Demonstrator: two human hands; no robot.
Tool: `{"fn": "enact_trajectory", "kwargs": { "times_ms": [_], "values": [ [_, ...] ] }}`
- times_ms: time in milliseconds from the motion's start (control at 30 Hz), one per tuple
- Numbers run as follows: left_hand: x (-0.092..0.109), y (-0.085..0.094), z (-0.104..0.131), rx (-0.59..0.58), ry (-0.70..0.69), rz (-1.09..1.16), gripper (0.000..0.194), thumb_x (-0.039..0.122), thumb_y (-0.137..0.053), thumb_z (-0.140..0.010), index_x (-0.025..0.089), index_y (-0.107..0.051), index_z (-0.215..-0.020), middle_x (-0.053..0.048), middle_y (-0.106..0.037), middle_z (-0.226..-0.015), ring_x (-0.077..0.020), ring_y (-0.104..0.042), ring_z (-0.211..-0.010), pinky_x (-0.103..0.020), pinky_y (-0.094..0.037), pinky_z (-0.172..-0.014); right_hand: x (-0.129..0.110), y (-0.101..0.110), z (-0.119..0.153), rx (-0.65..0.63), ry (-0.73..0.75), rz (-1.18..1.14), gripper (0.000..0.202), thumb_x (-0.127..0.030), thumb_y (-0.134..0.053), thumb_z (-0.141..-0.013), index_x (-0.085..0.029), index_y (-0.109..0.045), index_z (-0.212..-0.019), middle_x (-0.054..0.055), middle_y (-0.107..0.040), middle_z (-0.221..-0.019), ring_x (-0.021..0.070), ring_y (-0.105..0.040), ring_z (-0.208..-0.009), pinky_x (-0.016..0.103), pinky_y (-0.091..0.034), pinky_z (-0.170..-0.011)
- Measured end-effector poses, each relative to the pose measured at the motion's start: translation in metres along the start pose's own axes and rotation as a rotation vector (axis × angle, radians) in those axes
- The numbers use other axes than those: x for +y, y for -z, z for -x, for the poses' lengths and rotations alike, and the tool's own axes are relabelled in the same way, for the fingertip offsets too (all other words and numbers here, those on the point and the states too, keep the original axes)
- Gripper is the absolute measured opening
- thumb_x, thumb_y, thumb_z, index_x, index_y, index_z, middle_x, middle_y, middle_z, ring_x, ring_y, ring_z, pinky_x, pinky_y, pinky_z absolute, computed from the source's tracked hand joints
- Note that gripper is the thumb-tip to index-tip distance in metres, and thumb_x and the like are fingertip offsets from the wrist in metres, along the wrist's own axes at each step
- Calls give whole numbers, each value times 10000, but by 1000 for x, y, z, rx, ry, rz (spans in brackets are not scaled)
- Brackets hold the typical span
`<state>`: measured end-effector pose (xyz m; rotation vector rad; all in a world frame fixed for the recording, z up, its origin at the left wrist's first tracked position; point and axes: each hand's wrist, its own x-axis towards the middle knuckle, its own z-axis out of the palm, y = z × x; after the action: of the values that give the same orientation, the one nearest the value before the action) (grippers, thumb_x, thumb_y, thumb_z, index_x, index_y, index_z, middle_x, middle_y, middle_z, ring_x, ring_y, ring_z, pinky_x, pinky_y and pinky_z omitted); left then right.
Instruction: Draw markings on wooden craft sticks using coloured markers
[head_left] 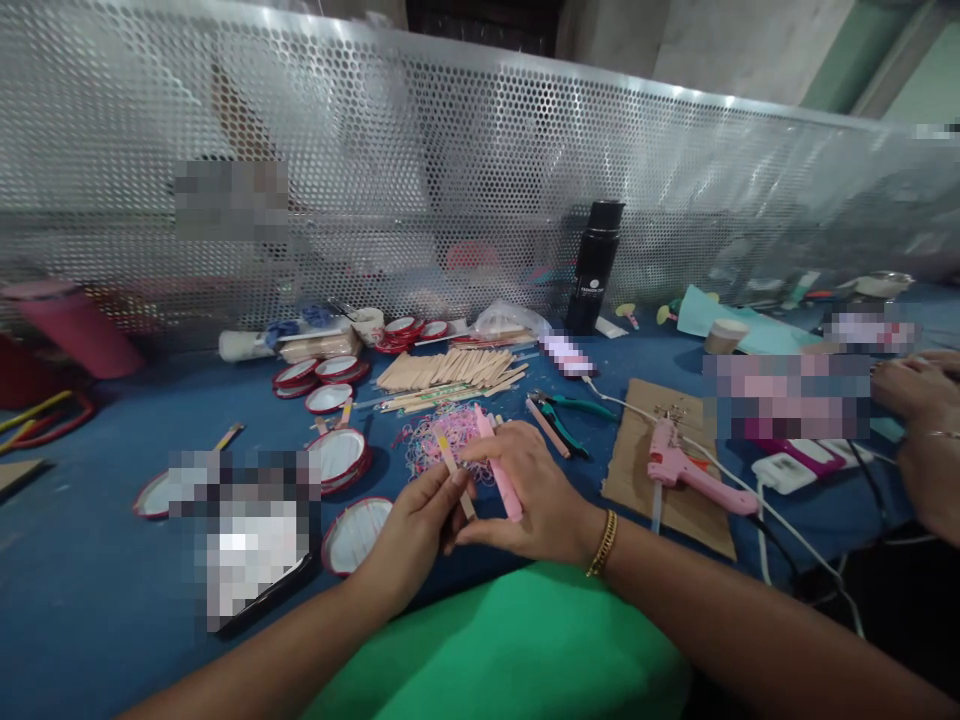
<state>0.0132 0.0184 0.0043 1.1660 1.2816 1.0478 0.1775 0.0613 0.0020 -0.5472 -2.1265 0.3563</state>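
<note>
My left hand (427, 510) pinches a flat wooden stick (452, 468) with a yellowish upper end. Beside it, my right hand (532, 490) holds a pink pen-like tool (501, 472), its fingers curled round the barrel and its thumb near the stick's lower end. Behind both hands lies a tangle of pink and purple threads (424, 445). Red-rimmed round white discs (358, 535) rest to the left of my left hand. A pile of wooden sticks (442, 370) is farther back.
A pink glue gun (694, 475) lies on cardboard (626, 450) at the right, with white cables alongside. Teal-handled pliers (566, 420) and a black bottle (596, 265) stand or lie behind. Another person's hand (919, 390) is at the far right. A perforated metal screen (487, 170) borders the table.
</note>
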Motion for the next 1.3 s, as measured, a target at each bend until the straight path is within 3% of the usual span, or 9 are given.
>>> {"fn": "enact_trajectory", "kwargs": {
  "times_ms": [100,267,467,800,1100,1300],
  "values": [
    [1,0,1,-33,-23,-15,361,499,-570,-827,182,-526,-662,81,-448,-487,-65,-342,-408,-196,-246,-409,5,1,-1,30,-14,35,611,-509,-794,-672,-233,-523,-1147,65,-642,-1073,242,-568,-1027,423,-382,-961],
    [0,0,2,-42,-33,1,319,470,-558,-845,181,-541,-712,83,-451,-481,-72,-363,-406,-197,-255,-415,9,3,-1,4,57,36,851,-621,-825,-516,-210,-494,-1183,93,-628,-1112,263,-561,-1049,439,-386,-973],
    [-2,1,-1,-27,-74,16,305,451,-564,-841,183,-530,-700,86,-457,-483,-63,-350,-391,-196,-250,-403,10,1,-1,-46,77,55,780,-597,-810,-575,-215,-491,-1176,89,-630,-1129,262,-550,-1083,428,-385,-986],
    [-4,-2,-4,-57,-85,-38,395,506,-605,-796,179,-498,-602,72,-451,-486,-54,-347,-404,-191,-240,-399,19,0,0,-26,6,56,791,-576,-837,-549,-221,-492,-1165,89,-601,-1160,277,-541,-1093,426,-395,-958],
    [-3,-3,-4,-63,-96,-87,372,513,-601,-788,183,-520,-638,77,-454,-468,-64,-337,-406,-194,-244,-404,19,1,-2,-20,6,12,829,-562,-855,-522,-224,-475,-1176,82,-584,-1173,263,-537,-1101,413,-393,-980],
    [-2,-3,-3,-68,-117,-86,304,477,-595,-808,176,-571,-771,83,-474,-504,-63,-353,-420,-187,-261,-412,17,-1,-1,-12,-12,-12,819,-571,-841,-546,-238,-464,-1193,77,-573,-1185,256,-541,-1091,410,-398,-976]
  ]
}}
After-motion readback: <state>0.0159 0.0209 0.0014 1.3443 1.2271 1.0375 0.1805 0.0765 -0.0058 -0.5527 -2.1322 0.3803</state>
